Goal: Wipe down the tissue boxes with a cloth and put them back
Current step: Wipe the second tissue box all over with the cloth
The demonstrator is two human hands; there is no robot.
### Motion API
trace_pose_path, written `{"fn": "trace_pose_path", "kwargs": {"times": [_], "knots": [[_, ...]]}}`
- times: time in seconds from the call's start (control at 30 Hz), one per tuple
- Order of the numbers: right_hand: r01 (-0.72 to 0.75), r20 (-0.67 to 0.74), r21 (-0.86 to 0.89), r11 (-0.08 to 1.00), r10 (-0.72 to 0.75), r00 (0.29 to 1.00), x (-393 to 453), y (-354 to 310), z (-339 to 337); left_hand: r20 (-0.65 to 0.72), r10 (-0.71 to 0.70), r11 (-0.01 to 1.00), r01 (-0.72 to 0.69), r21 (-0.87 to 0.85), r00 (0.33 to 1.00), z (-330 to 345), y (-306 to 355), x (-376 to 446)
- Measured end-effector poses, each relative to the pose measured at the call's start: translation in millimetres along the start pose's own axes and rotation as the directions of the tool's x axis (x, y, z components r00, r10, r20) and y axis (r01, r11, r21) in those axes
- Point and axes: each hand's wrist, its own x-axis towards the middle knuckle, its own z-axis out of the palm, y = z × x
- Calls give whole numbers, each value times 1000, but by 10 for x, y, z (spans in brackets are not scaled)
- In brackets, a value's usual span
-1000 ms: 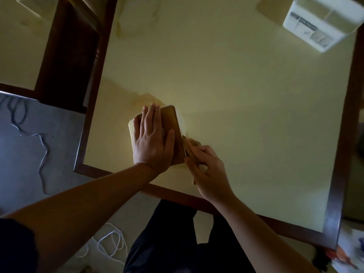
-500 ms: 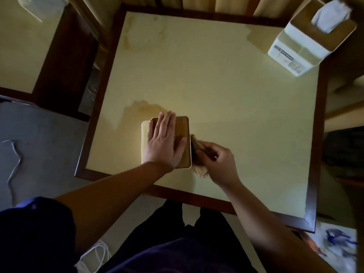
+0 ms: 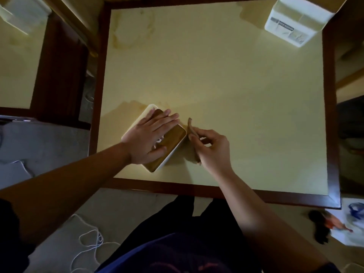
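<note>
Under both hands: cream tabletop (image 3: 226, 91). Beneath left hand (image 3: 146, 137), fingers spread flat: wood-lidded tissue box (image 3: 173, 144), turned diagonal. Well beyond right hand (image 3: 213, 147): second tissue box (image 3: 293, 22). Right hand pinched tan cloth (image 3: 192, 132) beside first box.

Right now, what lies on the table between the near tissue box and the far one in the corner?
In the head view only bare tabletop lies between the near tissue box and the far tissue box; nothing stands there.
</note>
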Motion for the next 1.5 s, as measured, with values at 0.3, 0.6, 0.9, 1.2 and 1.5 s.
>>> {"fn": "trace_pose_path", "kwargs": {"times": [0.3, 0.6, 0.9, 1.2, 1.5], "knots": [[-11, 93, 91, 996, 3, 996, 51, 99, 188, -189, -667, 744, 631, -220, 720, 249, 532, -127], [6, 337, 107, 994, -42, 941, 172, 263, 72, -213, -574, 818, 563, -116, 791, 250, 372, -129], [81, 444, 40, 996, -90, 891, 47, 421, 383, -150, -448, 893, 449, -29, 881, 140, 187, -80], [-8, 457, 212, 977, -92, 885, 159, 448, 603, -141, -431, 899, 438, 22, 891, 171, 160, -61], [35, 507, 128, 991, -96, 857, 1062, 253, 908, -131, -435, 897, 442, 28, 891, 169, 151, -47]]}}
